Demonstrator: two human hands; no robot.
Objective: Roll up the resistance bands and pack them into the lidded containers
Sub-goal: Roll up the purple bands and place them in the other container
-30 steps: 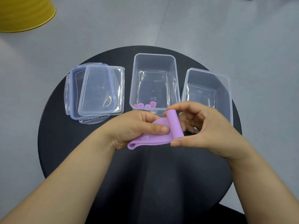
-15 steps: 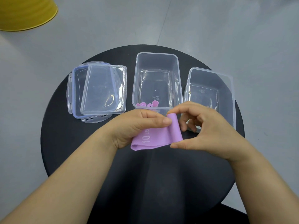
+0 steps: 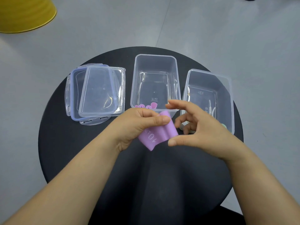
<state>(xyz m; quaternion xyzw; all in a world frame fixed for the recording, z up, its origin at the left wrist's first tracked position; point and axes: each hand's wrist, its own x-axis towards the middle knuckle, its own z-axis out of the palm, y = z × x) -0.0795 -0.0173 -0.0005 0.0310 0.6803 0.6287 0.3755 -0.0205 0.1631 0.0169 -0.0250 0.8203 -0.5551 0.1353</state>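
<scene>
1. right hand has come off the purple band since a second ago. the tight roll it was turning at the band's right end is gone, and the band now lies open and wavy with its printed side up.
2. table: round, black. boxes and lids sit on its far half; both hands work over the centre.
3. middle container stands at the far edge, open. right container is just beside it toward the right edge, also open, with a narrow gap between them.
4. lids: two, stacked askew at the left side, neither on a box.
5. left hand: thumb and forefinger pinch the band's left part, other fingers curled beneath. right hand: fingers spread and curved, holding nothing. its thumb tip is just beside the band's near right corner; cannot tell if it touches.
6. purple band: held over the table centre, just short of the middle container's near wall, in no box.
7. pink rolls: small, already packed against the middle container's near wall. a pale thing seems to sit in the right container's near end, mostly hidden by the right fingers.
8. judgement: this roll is lost, so rolling likely restarts from one end. packing this band and lidding are not yet done.
</scene>
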